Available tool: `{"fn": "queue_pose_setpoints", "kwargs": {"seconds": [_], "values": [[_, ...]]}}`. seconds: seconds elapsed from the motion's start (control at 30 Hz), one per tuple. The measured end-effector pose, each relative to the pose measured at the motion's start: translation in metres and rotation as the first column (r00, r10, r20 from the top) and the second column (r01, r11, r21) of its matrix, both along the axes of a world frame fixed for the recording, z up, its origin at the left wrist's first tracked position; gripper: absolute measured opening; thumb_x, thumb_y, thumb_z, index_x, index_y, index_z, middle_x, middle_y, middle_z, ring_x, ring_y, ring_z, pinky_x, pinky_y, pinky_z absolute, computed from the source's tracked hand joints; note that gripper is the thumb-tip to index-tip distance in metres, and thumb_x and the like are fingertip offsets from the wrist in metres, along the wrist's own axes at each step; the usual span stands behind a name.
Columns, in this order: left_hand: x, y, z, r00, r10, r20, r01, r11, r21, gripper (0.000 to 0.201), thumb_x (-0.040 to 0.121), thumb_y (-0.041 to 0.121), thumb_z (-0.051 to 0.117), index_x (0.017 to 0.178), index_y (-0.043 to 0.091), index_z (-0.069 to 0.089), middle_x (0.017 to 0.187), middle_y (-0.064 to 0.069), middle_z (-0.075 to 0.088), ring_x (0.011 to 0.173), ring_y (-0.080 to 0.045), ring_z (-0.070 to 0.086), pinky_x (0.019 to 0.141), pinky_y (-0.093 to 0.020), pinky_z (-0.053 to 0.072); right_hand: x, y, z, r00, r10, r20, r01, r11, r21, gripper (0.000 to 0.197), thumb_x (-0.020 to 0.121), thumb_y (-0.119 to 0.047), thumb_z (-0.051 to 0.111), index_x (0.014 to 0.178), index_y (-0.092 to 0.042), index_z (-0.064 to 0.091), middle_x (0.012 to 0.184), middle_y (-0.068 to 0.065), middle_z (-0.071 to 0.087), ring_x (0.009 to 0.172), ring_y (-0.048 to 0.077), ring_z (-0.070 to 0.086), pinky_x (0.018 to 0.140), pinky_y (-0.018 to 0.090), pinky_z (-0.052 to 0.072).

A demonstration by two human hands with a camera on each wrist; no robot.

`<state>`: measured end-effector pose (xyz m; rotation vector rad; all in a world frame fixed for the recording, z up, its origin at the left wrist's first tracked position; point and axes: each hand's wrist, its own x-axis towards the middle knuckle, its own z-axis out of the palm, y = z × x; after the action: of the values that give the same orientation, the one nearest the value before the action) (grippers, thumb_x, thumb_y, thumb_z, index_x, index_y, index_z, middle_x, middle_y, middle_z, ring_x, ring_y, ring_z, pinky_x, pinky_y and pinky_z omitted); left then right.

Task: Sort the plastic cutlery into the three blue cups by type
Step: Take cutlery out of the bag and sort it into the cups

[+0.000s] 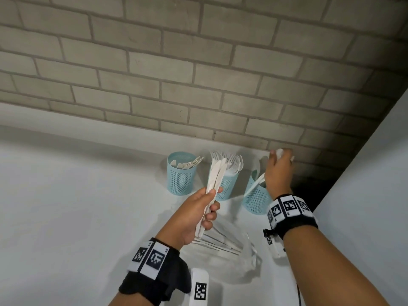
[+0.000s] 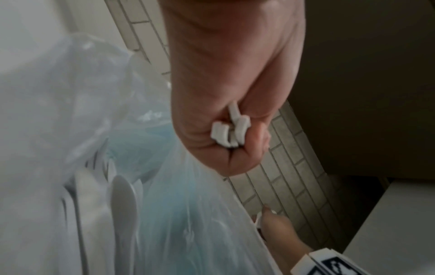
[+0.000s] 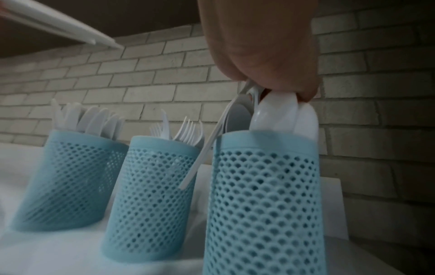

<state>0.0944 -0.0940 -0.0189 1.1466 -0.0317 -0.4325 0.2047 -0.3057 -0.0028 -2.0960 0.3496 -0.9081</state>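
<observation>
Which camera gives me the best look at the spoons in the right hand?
The right wrist view: the spoons fill the frame, bowls up, pinched by the right hand over the right cup. The head view shows one handle and a bowl tip. The left wrist view shows nothing usable.

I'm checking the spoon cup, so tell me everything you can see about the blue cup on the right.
The right blue cup is a pale blue plastic cylinder with a perforated mesh wall and solid rim band. It stands upright on the white table, nearest the brick wall's dark corner. White spoons poke out, gripped by the right hand; one handle hangs outside.
</observation>
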Motion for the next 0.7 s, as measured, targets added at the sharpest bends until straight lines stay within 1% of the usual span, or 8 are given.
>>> {"fn": "queue_pose_setpoints", "kwargs": {"seconds": [0.17, 0.2, 0.27, 0.33, 0.4, 0.5, 0.6, 0.7], "values": [[0.001, 0.002, -0.003, 1.000, 0.010, 0.006, -0.011, 0.999, 0.037, 0.024, 0.100, 0.027, 0.040, 0.116, 0.020, 0.056, 0.064, 0.003, 0.044, 0.049, -0.005, 0.034, 0.042, -0.014, 0.027, 0.000, -0.013, 0.033, 0.968, -0.056, 0.244, -0.015, 0.960, 0.279, 0.032, 0.100, -0.022, 0.041, 0.121, 0.002, 0.042, 0.101, 0.005, 0.049, 0.090, 0.015, 0.050, 0.075, 0.016, 0.038], [0.002, 0.002, -0.003, 1.000, 0.012, 0.007, -0.012, 0.999, 0.041, 0.024, 0.100, 0.027, 0.040, 0.116, 0.020, 0.056, 0.064, 0.003, 0.044, 0.049, -0.005, 0.034, 0.043, -0.014, 0.027, 0.004, -0.020, 0.038, 0.956, -0.089, 0.279, 0.009, 0.961, 0.275, 0.032, 0.100, -0.027, 0.041, 0.121, -0.002, 0.041, 0.102, 0.004, 0.051, 0.091, 0.016, 0.052, 0.077, 0.015, 0.040], [0.003, 0.002, -0.004, 1.000, 0.015, 0.010, -0.015, 0.998, 0.055, 0.024, 0.100, 0.028, 0.040, 0.115, 0.021, 0.056, 0.066, 0.002, 0.045, 0.050, -0.005, 0.035, 0.044, -0.015, 0.028, 0.008, -0.031, 0.046, 0.932, -0.142, 0.335, 0.076, 0.977, 0.201, 0.035, 0.096, -0.042, 0.040, 0.117, -0.014, 0.041, 0.107, 0.007, 0.059, 0.094, 0.021, 0.059, 0.088, 0.030, 0.049], [0.004, 0.001, -0.005, 1.000, 0.020, 0.010, -0.021, 0.997, 0.068, 0.023, 0.100, 0.028, 0.040, 0.115, 0.021, 0.056, 0.066, 0.002, 0.045, 0.050, -0.005, 0.036, 0.044, -0.015, 0.028, 0.008, -0.035, 0.050, 0.933, -0.117, 0.339, 0.076, 0.988, 0.131, 0.035, 0.097, -0.038, 0.041, 0.118, -0.010, 0.042, 0.110, 0.012, 0.061, 0.095, 0.022, 0.060, 0.088, 0.037, 0.050], [0.004, -0.001, -0.006, 1.000, 0.025, 0.006, -0.025, 0.997, 0.070, 0.023, 0.100, 0.028, 0.040, 0.115, 0.021, 0.056, 0.066, 0.002, 0.045, 0.049, -0.005, 0.035, 0.044, -0.015, 0.028, 0.008, -0.034, 0.047, 0.967, -0.049, 0.249, 0.036, 0.998, 0.055, 0.034, 0.099, -0.029, 0.042, 0.121, -0.003, 0.043, 0.104, 0.015, 0.062, 0.087, 0.021, 0.058, 0.076, 0.030, 0.046], [0.003, -0.002, -0.007, 1.000, 0.021, 0.006, -0.021, 0.997, 0.075, 0.023, 0.099, 0.028, 0.041, 0.112, 0.020, 0.057, 0.066, 0.002, 0.045, 0.050, -0.005, 0.036, 0.044, -0.014, 0.028, 0.009, -0.027, 0.026, 0.998, 0.066, -0.022, -0.067, 0.996, -0.065, 0.031, 0.099, -0.029, 0.040, 0.117, -0.004, 0.043, 0.099, 0.020, 0.061, 0.086, 0.029, 0.061, 0.072, 0.035, 0.046], [0.002, -0.002, -0.008, 1.000, 0.011, 0.017, -0.012, 0.997, 0.072, 0.023, 0.099, 0.028, 0.042, 0.109, 0.018, 0.060, 0.066, 0.002, 0.048, 0.051, -0.006, 0.038, 0.044, -0.014, 0.030, 0.012, -0.027, 0.003, 0.925, 0.088, -0.370, -0.158, 0.974, -0.162, 0.031, 0.099, -0.031, 0.039, 0.114, -0.004, 0.044, 0.106, 0.026, 0.060, 0.098, 0.040, 0.059, 0.077, 0.037, 0.043], [0.002, 0.000, -0.010, 1.000, 0.016, 0.018, -0.017, 0.997, 0.081, 0.025, 0.098, 0.029, 0.043, 0.108, 0.015, 0.061, 0.065, 0.003, 0.052, 0.050, -0.004, 0.042, 0.043, -0.014, 0.033, 0.011, -0.026, 0.000, 0.877, 0.013, -0.481, -0.191, 0.927, -0.322, 0.032, 0.097, -0.023, 0.039, 0.115, 0.000, 0.051, 0.114, 0.026, 0.058, 0.107, 0.041, 0.053, 0.080, 0.035, 0.039]]}}
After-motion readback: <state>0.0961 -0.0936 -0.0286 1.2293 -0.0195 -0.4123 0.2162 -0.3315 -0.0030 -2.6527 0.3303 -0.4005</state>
